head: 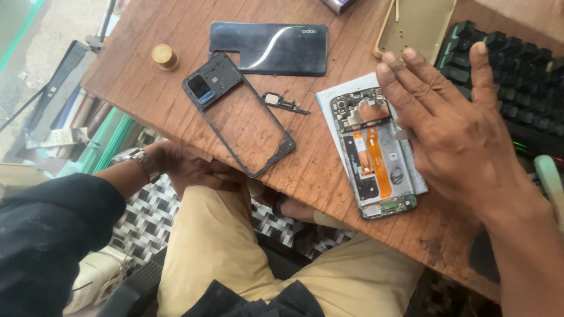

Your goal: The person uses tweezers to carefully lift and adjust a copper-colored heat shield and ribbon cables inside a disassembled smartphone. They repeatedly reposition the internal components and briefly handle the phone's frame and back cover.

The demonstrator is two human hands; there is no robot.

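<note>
An opened phone (376,158) lies face down on a white sheet on the wooden table (317,170), its circuit board and orange flex cables showing. My right hand (452,123) hovers flat over the phone's right side with fingers spread, holding nothing. My left hand (188,167), a watch on its wrist, rests below the table's edge by my knee, under the black middle frame (241,114). Whether it holds anything I cannot see. The glossy black back cover (268,48) lies at the far side. A small black part (284,103) sits between frame and phone.
A dark keyboard (517,82) stands at the right. A tan phone case (414,26) lies at the back, and a small brass cap (164,56) sits at the left. A green-white tool handle (551,179) shows at the right edge. Shelves of clutter lie left of the table.
</note>
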